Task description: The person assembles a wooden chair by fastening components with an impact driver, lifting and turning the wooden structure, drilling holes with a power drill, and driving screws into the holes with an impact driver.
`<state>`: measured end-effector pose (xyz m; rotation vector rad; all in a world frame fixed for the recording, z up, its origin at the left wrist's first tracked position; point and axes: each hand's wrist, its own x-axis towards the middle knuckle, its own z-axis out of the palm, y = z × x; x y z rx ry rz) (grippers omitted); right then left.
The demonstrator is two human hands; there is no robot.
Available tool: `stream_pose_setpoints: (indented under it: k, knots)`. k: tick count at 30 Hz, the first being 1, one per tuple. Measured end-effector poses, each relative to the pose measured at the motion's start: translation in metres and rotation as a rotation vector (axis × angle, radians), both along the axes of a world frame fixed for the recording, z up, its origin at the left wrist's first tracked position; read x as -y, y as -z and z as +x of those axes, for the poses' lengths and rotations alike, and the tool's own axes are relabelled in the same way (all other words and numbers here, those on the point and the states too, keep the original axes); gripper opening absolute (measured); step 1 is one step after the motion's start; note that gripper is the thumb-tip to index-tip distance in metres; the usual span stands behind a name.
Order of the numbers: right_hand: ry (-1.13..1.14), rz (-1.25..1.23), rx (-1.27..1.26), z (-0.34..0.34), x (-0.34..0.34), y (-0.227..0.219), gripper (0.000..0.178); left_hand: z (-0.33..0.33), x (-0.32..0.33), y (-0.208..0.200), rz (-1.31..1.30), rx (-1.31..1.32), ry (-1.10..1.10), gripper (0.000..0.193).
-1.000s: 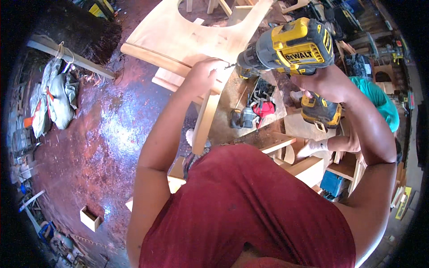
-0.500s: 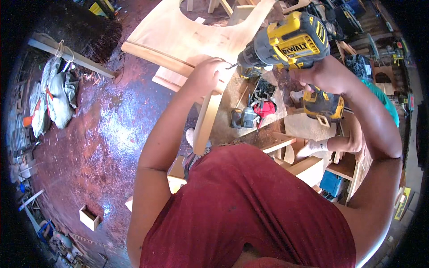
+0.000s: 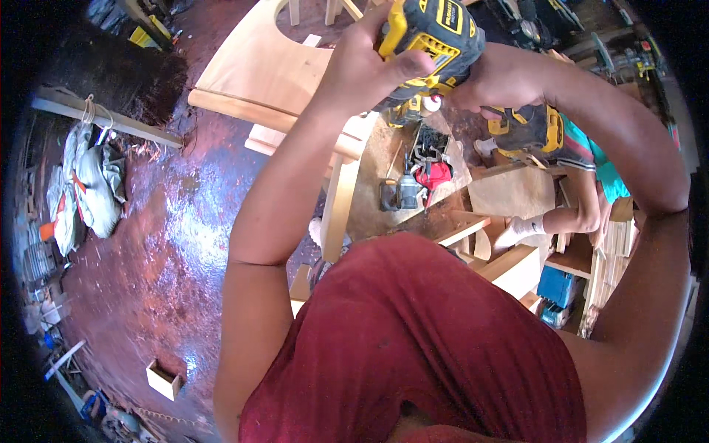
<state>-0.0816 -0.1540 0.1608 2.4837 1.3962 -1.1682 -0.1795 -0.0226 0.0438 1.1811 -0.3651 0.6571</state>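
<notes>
A yellow-and-black cordless drill [image 3: 437,48] is raised over the wooden workpiece, its front end hidden from me. My right hand [image 3: 509,77] is closed around its handle, and the battery base [image 3: 528,131] shows below that hand. Against the side of the drill's body, my left hand [image 3: 362,70] is also closed, with the thumb across the housing. Beneath my left forearm lies the pale wooden panel [image 3: 258,66] with a round cut-out and a thick rail [image 3: 244,109] along its edge. A wooden leg [image 3: 340,210] runs down from the panel's corner toward me.
On a board [image 3: 369,177] below sit another power tool [image 3: 401,193] and a red item [image 3: 433,175]. To the right a person's leg [image 3: 565,219] shows near wooden parts and a blue case [image 3: 555,286]. A small wooden box [image 3: 163,380] and hanging sacks [image 3: 96,184] are at left.
My left hand has moved from the panel's corner up onto the drill's body. The drill has shifted up and left and turned more away from me, with my right hand still on it.
</notes>
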Motion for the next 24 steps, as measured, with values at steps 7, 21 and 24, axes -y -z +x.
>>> stream_pose_setpoints:
  k: [7,21,24]
  knots:
    - [0.053,-0.007,-0.064,-0.001,-0.003,-0.004,0.011,0.002,0.003,-0.003,0.01,0.014,-0.12,0.08]
    - [0.07,0.004,0.007,-0.008,-0.003,-0.011,0.015,0.002,0.003,-0.008,0.027,0.013,-0.106,0.082]
    - [0.127,0.033,-0.081,-0.018,-0.005,-0.031,0.018,0.004,-0.011,0.006,0.032,-0.018,-0.13,0.082]
